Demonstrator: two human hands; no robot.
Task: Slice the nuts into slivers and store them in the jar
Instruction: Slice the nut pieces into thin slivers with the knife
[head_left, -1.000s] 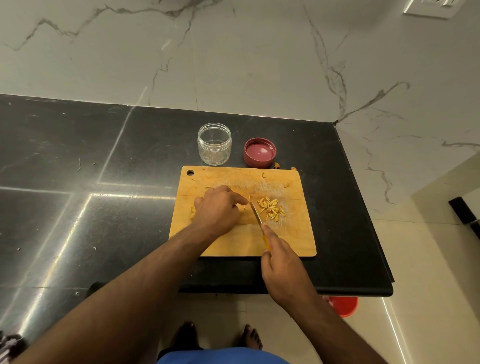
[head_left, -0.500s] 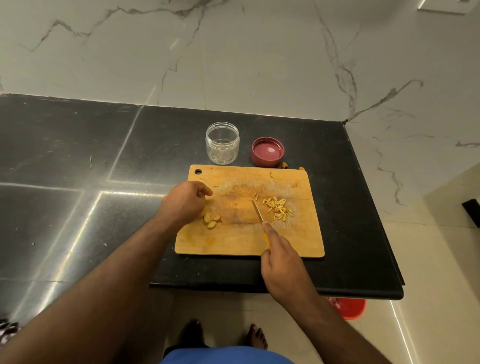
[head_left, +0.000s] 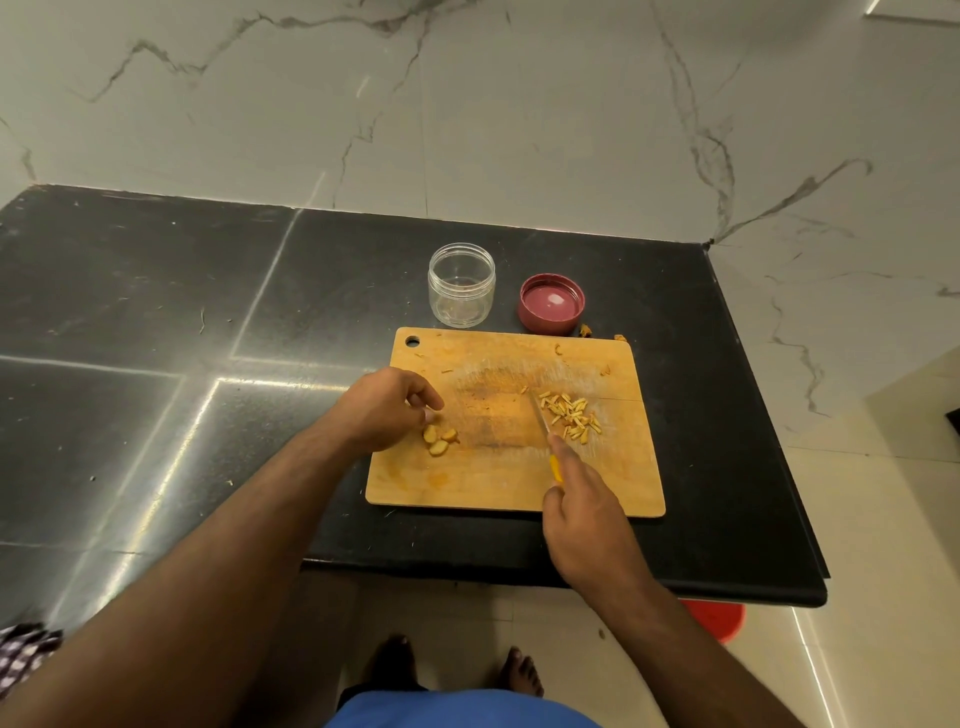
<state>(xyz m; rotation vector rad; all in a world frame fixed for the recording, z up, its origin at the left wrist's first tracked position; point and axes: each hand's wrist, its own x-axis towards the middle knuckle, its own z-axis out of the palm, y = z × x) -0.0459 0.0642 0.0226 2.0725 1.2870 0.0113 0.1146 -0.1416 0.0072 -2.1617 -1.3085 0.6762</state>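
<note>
Where the polished black stone tabletop (head_left: 156, 322) stretches away bare to the left, its glossy slabs streaked with reflected light, a checked cloth (head_left: 23, 654) peeks in at the near left corner. Moving right, the left hand (head_left: 382, 410) hovers curled over the left part of the wooden cutting board (head_left: 467, 478), its grip loosely closed with fingertips just above a few whole nuts (head_left: 439, 439), pale and rounded; whether it pinches one I cannot tell. That board is a flat rectangle with rounded corners, a hanging hole at its far left corner and a scuffed, knife-marked middle. Beyond its far edge stands a clear round plastic jar (head_left: 461, 286), open, and right of it a dark red lid (head_left: 551, 304) lying upturned. On the board's right half lies a small heap of thin slivers (head_left: 571, 415). The right hand (head_left: 587, 514) has its grip wrapped around a yellow-handled knife (head_left: 543, 423), the blade tip resting just left of them. Further right, the tabletop's rounded edge drops to a pale tiled floor (head_left: 883, 519).
</note>
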